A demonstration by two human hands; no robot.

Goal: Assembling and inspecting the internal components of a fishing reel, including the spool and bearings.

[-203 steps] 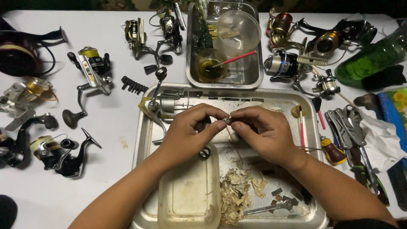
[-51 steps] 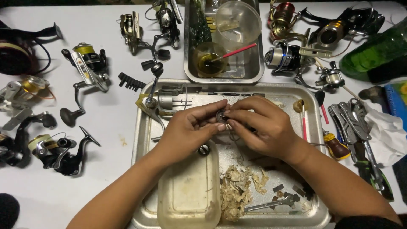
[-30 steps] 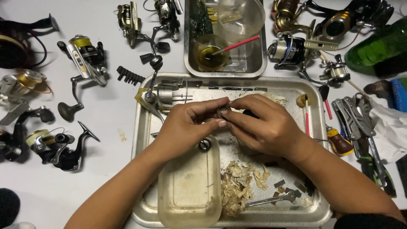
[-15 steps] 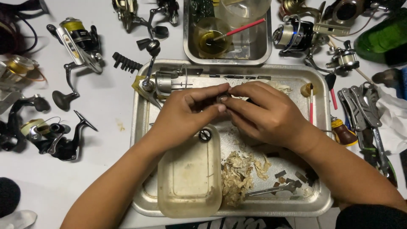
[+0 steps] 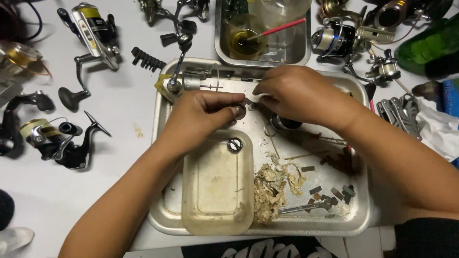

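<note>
Left hand (image 5: 203,114) pinching small round metal part (image 5: 238,111) at fingertips, over metal tray (image 5: 165,119). Right hand (image 5: 296,95) curled, fingertips at thin piece just beside that part; grip unclear. Below: clear plastic tub (image 5: 215,191) in tray, shredded scraps (image 5: 272,188) beside. Spinning reels (image 5: 93,31) on white table (image 5: 119,105) around.

Head camera looks steeply down, close over the metal tray (image 5: 356,224).

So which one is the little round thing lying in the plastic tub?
Find the big metal tray under both hands. A cloudy plastic tub sits in its near-left part, just below the left hand. The small round metal part lies at the tub's top edge, the only thing in it, dark in the middle.
</note>
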